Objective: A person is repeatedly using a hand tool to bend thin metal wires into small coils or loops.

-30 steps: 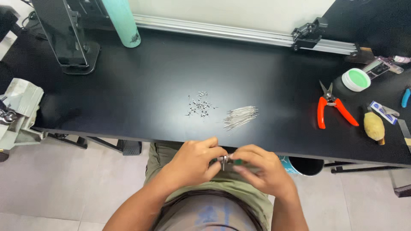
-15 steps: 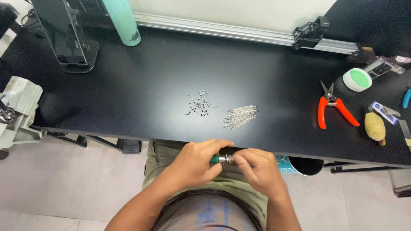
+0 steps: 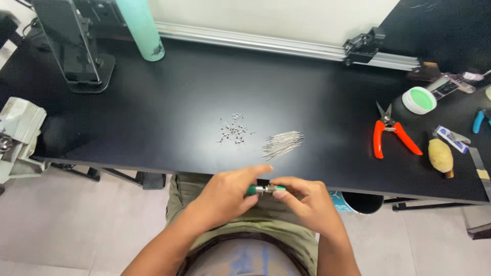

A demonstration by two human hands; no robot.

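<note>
Just below the front edge of the black table (image 3: pixel 153 128), both hands meet over my lap. My left hand (image 3: pixel 227 197) grips the green handle of a small tool with a metal collar (image 3: pixel 262 189), index finger stretched out. My right hand (image 3: pixel 307 202) pinches the tool's metal end from the right. On the table ahead lie a scatter of tiny metal pieces (image 3: pixel 234 130) and, to their right, a bundle of thin metal pins (image 3: pixel 282 143).
Orange-handled snips (image 3: pixel 391 135), a round white tub with a green top (image 3: pixel 419 99), a yellowish wooden-handled tool (image 3: pixel 441 156) and small items sit at the right. A teal bottle (image 3: pixel 140 28) and a black stand (image 3: pixel 76 51) stand at the back left. An aluminium rail (image 3: pixel 286 46) runs along the back.
The hands have stayed together at the table's edge. The green handle now shows between them, and the left index finger has straightened out.
</note>
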